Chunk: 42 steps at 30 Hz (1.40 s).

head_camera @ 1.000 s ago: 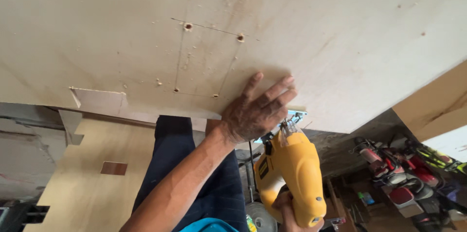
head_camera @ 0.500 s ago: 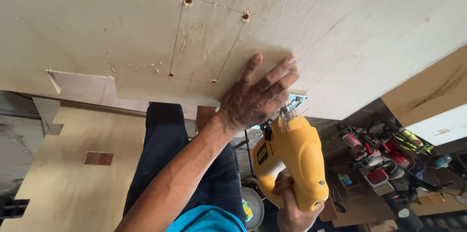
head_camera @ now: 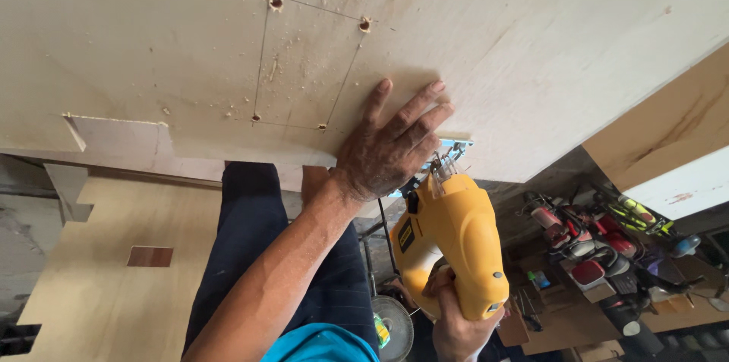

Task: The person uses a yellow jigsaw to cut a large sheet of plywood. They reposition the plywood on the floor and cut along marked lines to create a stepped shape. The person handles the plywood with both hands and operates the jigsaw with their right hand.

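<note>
Workshop clutter lies below a pale pencil-marked plywood sheet (head_camera: 190, 51), left hand (head_camera: 391, 149) flat and open on it, right hand (head_camera: 456, 324) gripping a yellow jigsaw (head_camera: 452, 244) at its near edge

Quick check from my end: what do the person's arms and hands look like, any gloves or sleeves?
Both hands are bare, no gloves. The left hand looks dusty, and its forearm is uncovered, with no watch or ring visible. A bright turquoise sleeve shows at the bottom edge. Only part of the right hand shows, also ungloved.
</note>
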{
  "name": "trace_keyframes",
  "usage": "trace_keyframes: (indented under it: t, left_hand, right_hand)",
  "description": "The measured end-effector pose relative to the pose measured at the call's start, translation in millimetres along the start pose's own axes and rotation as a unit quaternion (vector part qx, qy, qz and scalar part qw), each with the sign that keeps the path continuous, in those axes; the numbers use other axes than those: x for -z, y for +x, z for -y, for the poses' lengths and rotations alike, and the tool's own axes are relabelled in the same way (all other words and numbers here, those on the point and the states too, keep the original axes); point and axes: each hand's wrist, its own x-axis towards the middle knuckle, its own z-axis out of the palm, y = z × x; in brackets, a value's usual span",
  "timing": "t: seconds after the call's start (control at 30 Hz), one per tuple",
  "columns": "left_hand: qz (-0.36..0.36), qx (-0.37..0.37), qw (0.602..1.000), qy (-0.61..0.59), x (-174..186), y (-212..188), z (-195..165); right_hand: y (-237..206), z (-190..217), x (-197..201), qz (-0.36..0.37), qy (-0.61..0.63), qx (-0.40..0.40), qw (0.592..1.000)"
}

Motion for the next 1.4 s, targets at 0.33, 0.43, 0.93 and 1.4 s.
trace_keyframes:
  t: [0.33, 0.43, 0.93, 1.4]
  left_hand:
    - [0.029, -0.030, 0.999, 0.018, 8.1, 5.6, 3.2]
    - [0.041, -0.055, 0.997, 0.038, 10.7, 7.0, 6.9]
    - [-0.004, -0.010, 1.000, 0.007, 7.9, 7.3, -0.7]
    - [0.017, -0.039, 0.999, 0.000, 20.3, 14.4, 0.4]
  right_hand:
    - [-5.9, -8.5, 1.1, 0.013, 0.032, -0.047, 0.998]
    - [-7.5, -13.2, -1.4, 0.011, 0.049, -0.053, 0.997]
    - [-1.8, -3.2, 2.6, 0.030, 0.037, -0.024, 0.999]
    - [-11.2, -14.4, -0.2, 0.006, 0.065, -0.098, 0.993]
